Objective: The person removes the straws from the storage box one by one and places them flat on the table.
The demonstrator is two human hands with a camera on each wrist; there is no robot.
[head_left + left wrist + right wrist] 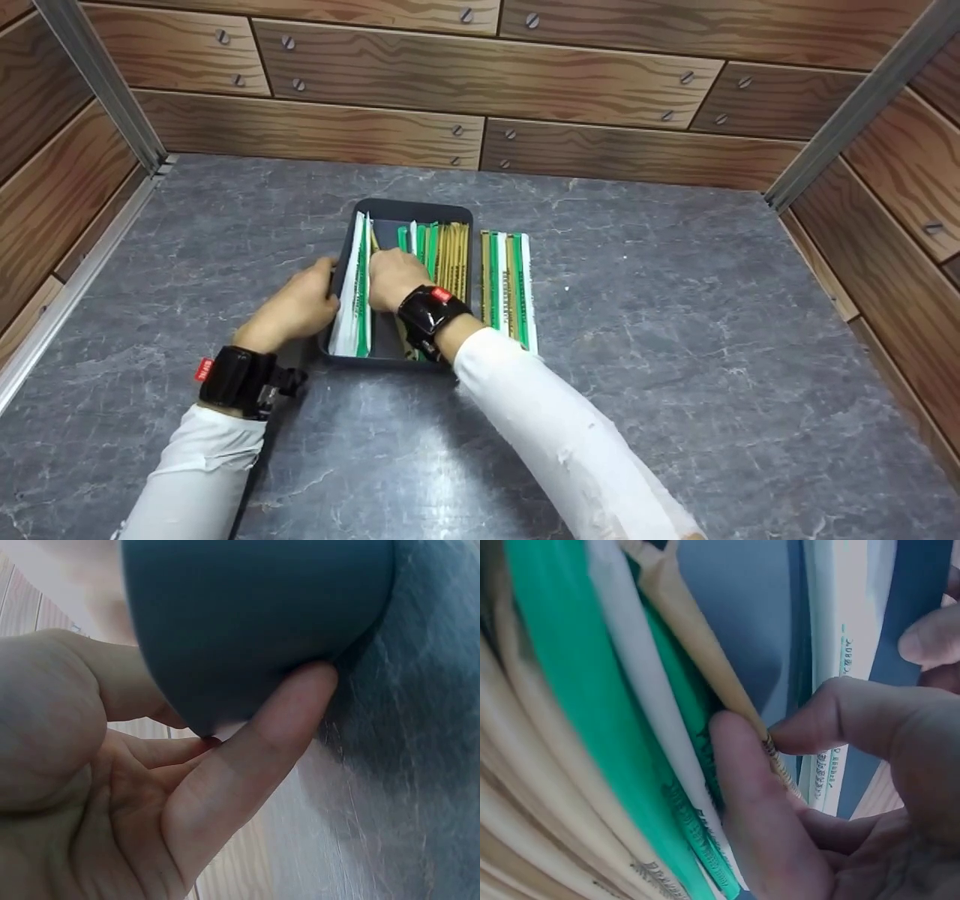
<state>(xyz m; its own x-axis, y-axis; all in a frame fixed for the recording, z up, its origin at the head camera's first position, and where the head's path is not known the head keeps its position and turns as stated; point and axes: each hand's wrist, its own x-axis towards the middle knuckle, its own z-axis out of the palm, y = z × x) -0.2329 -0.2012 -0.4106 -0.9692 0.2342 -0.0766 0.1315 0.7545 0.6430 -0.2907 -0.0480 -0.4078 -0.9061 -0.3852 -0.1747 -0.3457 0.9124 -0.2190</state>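
Observation:
A dark grey tray (412, 208) holds long, thin paper-wrapped packets in white, green and brown. My left hand (296, 304) grips the tray's left side; in the left wrist view one finger presses along the tray wall (247, 615). Inside the tray, my right hand (395, 279) pinches a brown paper-wrapped packet (712, 667) between thumb and finger. White packets (844, 637) stand along the tray's left side. Green packets (577, 697) and brown packets (454, 259) lean together on the right, partly behind my right hand and wrist.
Right of the tray lies a row of white, green and brown packets (508, 285) on the grey marbled table (675, 337), partly under my right forearm. Wood-patterned walls (480, 82) enclose the back and sides, with metal corner posts (847, 101).

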